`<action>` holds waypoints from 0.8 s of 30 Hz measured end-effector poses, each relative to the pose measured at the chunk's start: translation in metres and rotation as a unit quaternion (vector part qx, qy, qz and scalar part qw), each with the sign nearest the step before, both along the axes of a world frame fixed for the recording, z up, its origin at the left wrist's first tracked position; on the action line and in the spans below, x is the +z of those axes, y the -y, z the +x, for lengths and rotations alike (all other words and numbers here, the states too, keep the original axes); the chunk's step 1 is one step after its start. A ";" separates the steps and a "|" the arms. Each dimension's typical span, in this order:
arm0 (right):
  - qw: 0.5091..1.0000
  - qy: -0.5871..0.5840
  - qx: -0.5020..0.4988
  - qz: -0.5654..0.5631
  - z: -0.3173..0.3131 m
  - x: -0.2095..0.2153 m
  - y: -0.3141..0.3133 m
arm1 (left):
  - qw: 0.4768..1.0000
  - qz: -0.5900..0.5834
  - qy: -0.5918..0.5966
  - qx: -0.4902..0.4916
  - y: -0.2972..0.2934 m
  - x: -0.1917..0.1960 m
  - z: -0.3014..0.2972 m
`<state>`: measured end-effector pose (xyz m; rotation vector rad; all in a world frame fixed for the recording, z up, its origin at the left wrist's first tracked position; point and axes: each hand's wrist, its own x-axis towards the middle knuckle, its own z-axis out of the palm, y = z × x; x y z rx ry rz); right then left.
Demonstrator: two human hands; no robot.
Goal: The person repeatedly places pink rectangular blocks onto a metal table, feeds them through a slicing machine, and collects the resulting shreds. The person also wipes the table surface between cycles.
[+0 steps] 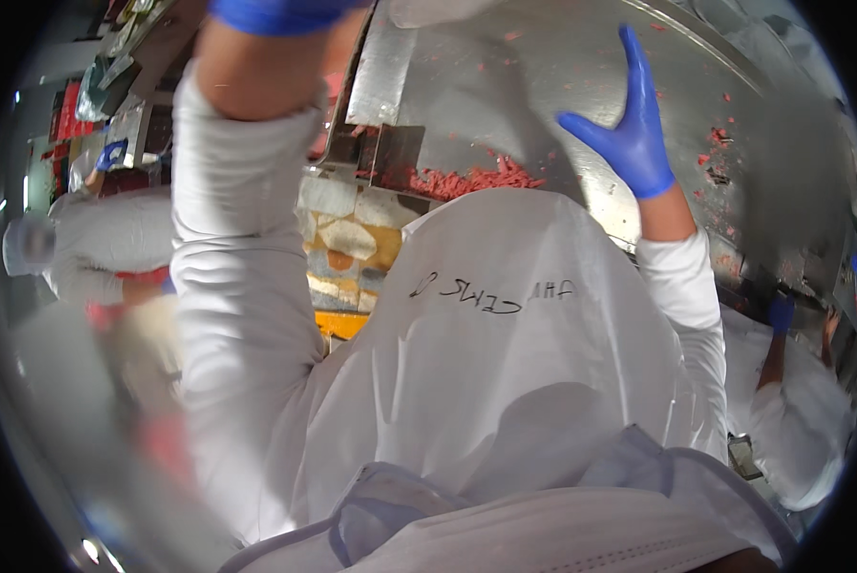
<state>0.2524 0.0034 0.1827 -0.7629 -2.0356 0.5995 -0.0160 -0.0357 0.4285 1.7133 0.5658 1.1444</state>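
My right hand (635, 138), in a blue glove, is raised over the metal table (457, 91) with its thumb and fingers stretched apart. It holds nothing. My left hand (283, 13), also gloved in blue, reaches past the upper edge, so its fingers are out of view. Shreds of red raw meat (476, 180) lie in a heap along the table's near side, between my two arms. A flat metal plate (379, 76) stands beside my left forearm. At the very top, part of a pale, translucent object (438, 10) shows; its kind is unclear.
Small meat scraps (719, 138) are scattered at the table's right. One co-worker (113, 234) in white bends over at the left, and another (801, 420) is at the lower right. Stone-patterned flooring (347, 239) shows below the table edge. My white apron (524, 315) fills the near middle.
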 end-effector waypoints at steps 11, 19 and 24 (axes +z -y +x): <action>0.985 0.053 -0.026 -0.161 0.025 0.020 -0.065 | 0.789 0.271 -0.290 0.468 -0.017 -0.174 -0.012; 0.946 0.258 -0.046 0.192 -0.004 0.052 -0.001 | 0.736 0.277 -0.497 0.367 -0.005 -0.226 0.044; 0.913 0.288 -0.117 0.263 0.031 0.056 -0.005 | 0.906 -0.015 -0.396 0.150 0.035 -0.229 0.054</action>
